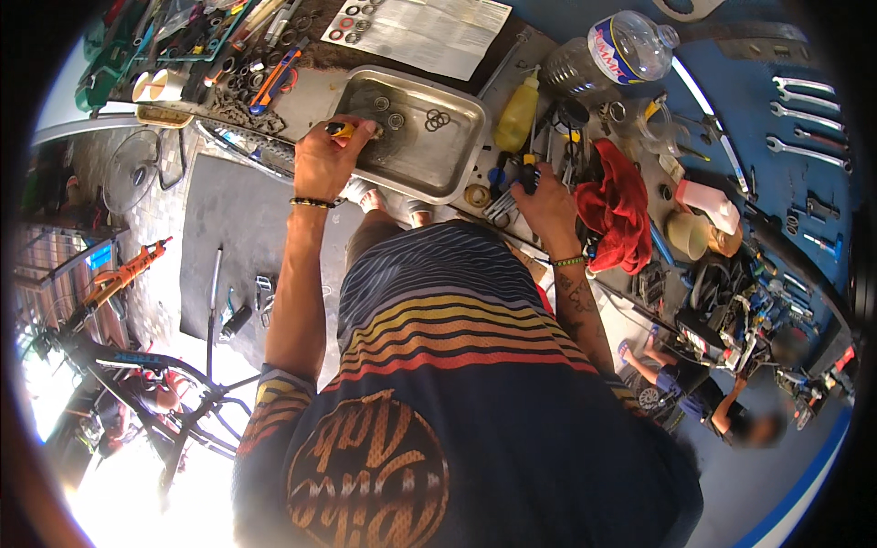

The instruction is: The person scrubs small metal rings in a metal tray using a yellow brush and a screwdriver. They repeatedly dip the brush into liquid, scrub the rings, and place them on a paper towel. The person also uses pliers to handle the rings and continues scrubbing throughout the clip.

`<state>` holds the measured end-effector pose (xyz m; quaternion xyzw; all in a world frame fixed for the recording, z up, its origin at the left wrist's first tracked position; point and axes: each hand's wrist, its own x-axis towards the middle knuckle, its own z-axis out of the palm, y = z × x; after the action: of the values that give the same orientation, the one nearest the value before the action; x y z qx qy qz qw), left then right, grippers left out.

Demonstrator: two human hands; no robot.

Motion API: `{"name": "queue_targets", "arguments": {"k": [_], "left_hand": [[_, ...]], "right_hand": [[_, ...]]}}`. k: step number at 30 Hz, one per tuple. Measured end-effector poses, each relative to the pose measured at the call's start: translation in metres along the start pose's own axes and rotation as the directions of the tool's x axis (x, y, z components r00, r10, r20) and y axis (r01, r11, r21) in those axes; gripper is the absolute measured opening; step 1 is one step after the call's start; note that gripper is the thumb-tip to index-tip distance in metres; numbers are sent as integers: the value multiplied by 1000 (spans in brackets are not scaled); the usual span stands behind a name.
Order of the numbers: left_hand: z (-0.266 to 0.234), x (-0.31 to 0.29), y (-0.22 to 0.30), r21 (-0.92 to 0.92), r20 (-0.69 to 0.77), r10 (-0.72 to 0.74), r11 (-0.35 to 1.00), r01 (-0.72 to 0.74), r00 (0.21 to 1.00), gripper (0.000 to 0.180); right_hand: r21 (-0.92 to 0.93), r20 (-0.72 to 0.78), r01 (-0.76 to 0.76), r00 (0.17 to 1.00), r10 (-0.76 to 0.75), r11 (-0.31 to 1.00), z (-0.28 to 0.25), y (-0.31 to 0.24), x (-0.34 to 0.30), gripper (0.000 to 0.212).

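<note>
My left hand (327, 157) is closed around a small yellow-and-black tool (342, 130), at the left side of a shallow metal tray (473, 151). The fingers cover most of that tool, so its kind is hidden. Inside the tray lie ring-shaped bearings (396, 120) and several thin dark rings (438, 120), with dark liquid or grime around them. To the tray's right, my right hand (550, 210) has its fingers curled among hand tools (501, 206) standing or lying at the bench edge. What it grips, if anything, cannot be made out.
A yellow squeeze bottle (518, 114), a big clear plastic bottle (621, 53) and a red cloth (614, 205) crowd the right side. Beyond the tray lies a printed sheet (429, 32) with rings on it. An orange-and-blue cutter (276, 80) lies left. Another person (699, 393) is lower right.
</note>
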<state>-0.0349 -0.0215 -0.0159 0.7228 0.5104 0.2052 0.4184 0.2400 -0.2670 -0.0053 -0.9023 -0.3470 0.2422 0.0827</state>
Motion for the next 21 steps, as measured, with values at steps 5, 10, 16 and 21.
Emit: {"name": "queue_targets", "arguments": {"k": [5,10,16,21], "left_hand": [[0,-7,1,220,-83,23,975,-5,996,30],[0,-15,6,-28,-62,22,999,-24,998,25],[16,-4,39,51,16,156,986,-156,988,24],[3,-7,22,3,105,151,988,-152,983,26]], "right_hand": [[-24,-83,-23,996,21,999,14,16,-1,59],[80,-143,-49,988,60,996,-6,33,-32,48],[152,-129,144,984,-125,978,-43,21,-80,35],[187,-70,471,882,-467,862,-40,-8,-56,39]]}}
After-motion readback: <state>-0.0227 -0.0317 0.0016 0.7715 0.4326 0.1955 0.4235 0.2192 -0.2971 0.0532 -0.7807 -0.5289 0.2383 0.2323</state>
